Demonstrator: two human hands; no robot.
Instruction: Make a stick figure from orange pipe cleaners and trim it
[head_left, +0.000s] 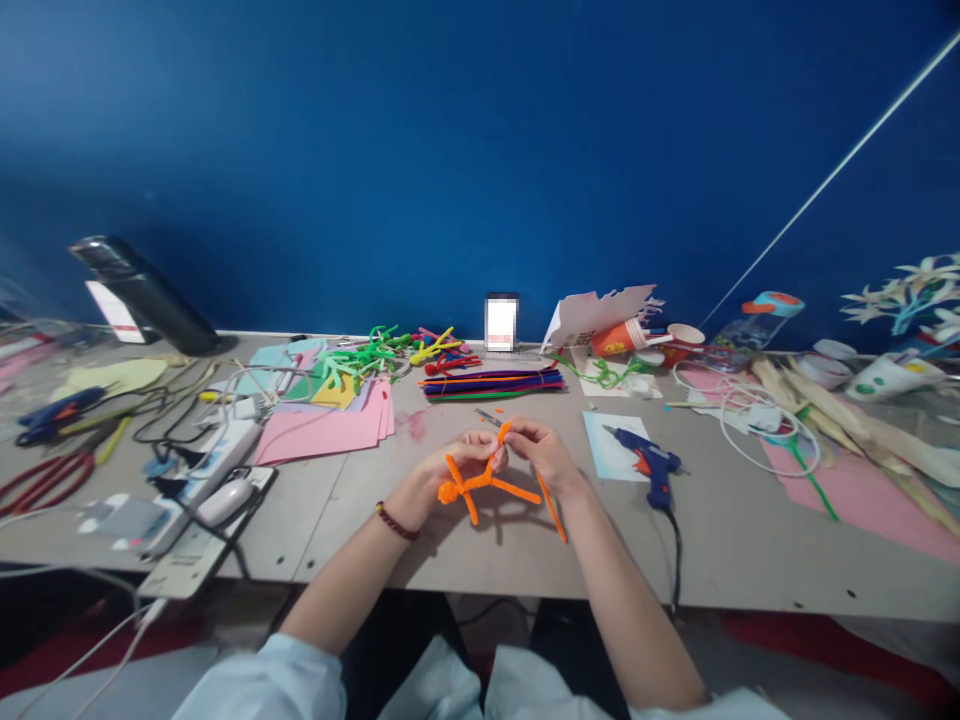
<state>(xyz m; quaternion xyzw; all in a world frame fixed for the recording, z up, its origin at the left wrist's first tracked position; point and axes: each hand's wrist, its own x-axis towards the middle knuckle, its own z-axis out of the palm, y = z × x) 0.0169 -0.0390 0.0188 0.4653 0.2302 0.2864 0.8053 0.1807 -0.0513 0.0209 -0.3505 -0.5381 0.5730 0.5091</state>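
An orange pipe-cleaner figure (474, 484) with a round head, arms and legs is held above the table in front of me. My left hand (469, 455) is closed on it near one leg. My right hand (544, 455) pinches orange pipe cleaner (505, 431) at the upper leg, and a loose orange length (555, 512) hangs below that hand. Just beyond my fingertips lies a small pointed metal tool (487, 416), partly hidden. Behind it is a bundle of pipe cleaners (491, 384) in purple, red, green and other colours.
A blue glue gun (651, 465) lies at right on a pale blue card (600, 465). Green pipe-cleaner figures (360, 358) and pink paper (322, 430) are at left, near a power strip (202, 480). A phone (501, 322) stands against the blue wall. Red-handled scissors (52, 480) lie far left.
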